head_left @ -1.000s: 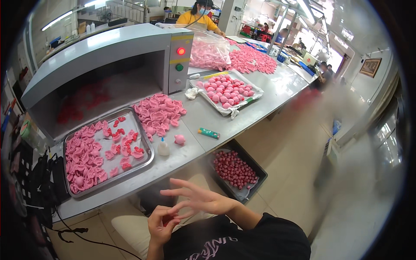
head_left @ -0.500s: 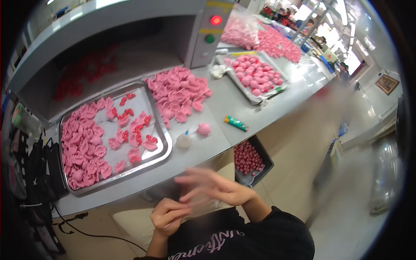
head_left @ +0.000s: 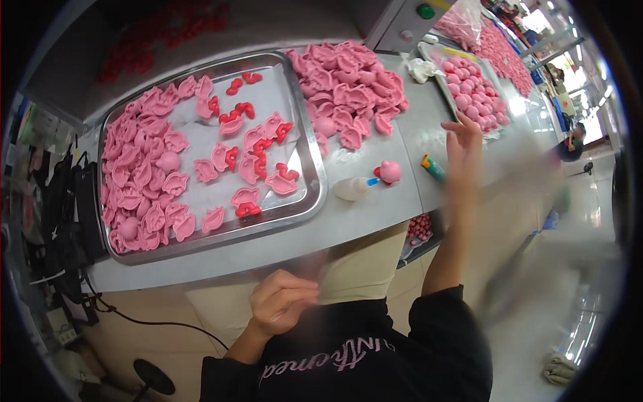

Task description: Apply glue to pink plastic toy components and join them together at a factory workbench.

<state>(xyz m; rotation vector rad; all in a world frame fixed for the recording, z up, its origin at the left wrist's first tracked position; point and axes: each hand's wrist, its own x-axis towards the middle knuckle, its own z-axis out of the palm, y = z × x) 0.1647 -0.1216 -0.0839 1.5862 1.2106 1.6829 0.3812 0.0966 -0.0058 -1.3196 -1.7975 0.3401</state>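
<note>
My left hand (head_left: 281, 303) is held in front of my body, its thumb and fingers pinched together. Whatever lies between them, if anything, is too small or hidden to make out. My right hand (head_left: 463, 137) reaches out over the bench, fingers extended and apart, close to a tray of pink balls (head_left: 472, 94). Below that hand lies a green tube (head_left: 432, 166). A pink ball-shaped piece with red parts (head_left: 388, 172) sits on the bench, beside a small translucent bottle with a blue tip (head_left: 353, 188).
A metal tray (head_left: 311, 194) holds pink shell-like pieces, some with red bits. Behind it rises a heap of pink pieces (head_left: 348, 87). A grey machine (head_left: 405, 27) stands at the back. Below the bench edge is a dark bin with pink balls (head_left: 420, 228). Black cables hang at left.
My right hand has left its place beside the left hand and moved far right and forward over the bench. My left hand remains pinched before me. The whole view has shifted.
</note>
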